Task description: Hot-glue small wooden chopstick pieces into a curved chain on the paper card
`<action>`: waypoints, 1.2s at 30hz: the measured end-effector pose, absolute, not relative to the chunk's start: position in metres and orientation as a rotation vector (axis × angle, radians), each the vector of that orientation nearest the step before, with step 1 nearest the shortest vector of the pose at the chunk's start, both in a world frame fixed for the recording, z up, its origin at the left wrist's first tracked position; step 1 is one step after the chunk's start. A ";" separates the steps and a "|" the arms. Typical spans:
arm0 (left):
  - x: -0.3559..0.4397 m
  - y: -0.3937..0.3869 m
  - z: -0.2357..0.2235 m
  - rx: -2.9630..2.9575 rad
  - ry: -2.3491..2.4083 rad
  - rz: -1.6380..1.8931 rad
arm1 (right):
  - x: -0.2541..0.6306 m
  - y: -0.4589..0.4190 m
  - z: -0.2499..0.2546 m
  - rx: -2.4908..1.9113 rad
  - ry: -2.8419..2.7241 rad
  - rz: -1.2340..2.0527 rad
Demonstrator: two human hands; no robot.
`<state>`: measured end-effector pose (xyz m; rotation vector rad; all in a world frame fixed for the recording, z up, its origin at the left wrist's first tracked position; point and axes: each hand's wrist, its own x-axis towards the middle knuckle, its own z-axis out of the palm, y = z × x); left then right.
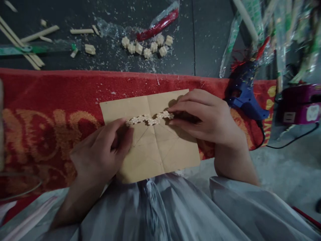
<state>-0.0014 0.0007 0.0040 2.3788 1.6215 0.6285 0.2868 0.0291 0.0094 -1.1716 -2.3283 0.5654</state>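
A chain of small pale flower-shaped pieces (150, 119), joined in a wavy row, lies across a creased brown paper sheet (175, 150) with thin drawn lines. My left hand (102, 150) pinches the chain's left end between thumb and fingers. At its right end, my right hand (204, 117) has thumb and fingertips closed about the last piece. The paper rests on a red towel (62, 90) with orange lettering, and its lower edge reaches my grey garment (163, 207).
Several loose flower-shaped pieces (147, 52) lie behind, beside a red wrapped packet (157, 26). Pale sticks (40, 33) lie at far left. A blue glue gun (244, 92) stands right of my right hand, with a purple box (298, 103) and plastic-wrapped sticks (247, 20) beyond.
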 end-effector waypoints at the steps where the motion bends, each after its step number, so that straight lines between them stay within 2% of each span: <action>1: -0.002 0.001 0.004 2.378 1.616 0.634 | 0.287 0.029 0.009 -1.175 -2.324 0.568; 10: 0.000 -0.001 0.002 2.339 1.640 0.690 | 0.288 0.028 0.007 -1.140 -2.278 0.523; 24: -0.004 0.000 0.004 2.384 1.615 0.813 | 0.290 0.029 0.010 -1.181 -2.236 0.649; 36: -0.008 0.002 0.001 2.381 1.662 0.918 | 0.293 0.032 0.007 -1.145 -2.088 0.384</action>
